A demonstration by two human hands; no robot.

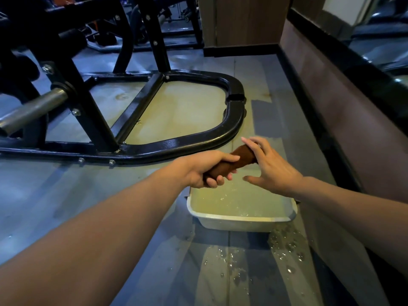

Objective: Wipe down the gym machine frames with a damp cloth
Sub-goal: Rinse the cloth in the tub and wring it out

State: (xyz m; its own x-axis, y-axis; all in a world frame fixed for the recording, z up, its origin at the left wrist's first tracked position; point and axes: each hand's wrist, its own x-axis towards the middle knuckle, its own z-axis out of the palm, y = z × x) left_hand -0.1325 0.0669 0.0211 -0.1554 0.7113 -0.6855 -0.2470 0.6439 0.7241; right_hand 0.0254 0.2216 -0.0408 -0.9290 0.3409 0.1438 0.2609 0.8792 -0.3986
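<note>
Black steel tubing forms the machine frame (167, 149) at left and centre, its curved base rail lying on the floor, with a bare metal peg (33, 109) projecting at far left. Just right of the rail's near edge, the left hand (205, 171) has its grip closed around one end of the cloth (231, 161), fingers and thumb wrapped fully round it. The cloth is brown, rolled or twisted into a thick short cylinder, and looks dense and soaked; it is held in the air above the far end of the tub (240, 219). The right hand (271, 166) has a wide grip, fingers spread and relaxed, the fingertips touching the cloth's far end but not curled round it. The tub is pale, shallow and rectangular, holds murky water, and stands on the floor between the frame and the wall at right. Water drops (284, 241) lie on the floor near its front right corner.

The step in hand appears to be wringing. To do it well, the right hand would likely close round the free end and twist against the left, keeping the cloth over the tub so that runoff falls inside and not onto the already wet floor. The cloth should probably end up damp, not dripping, before it meets the nearby rail.
</note>
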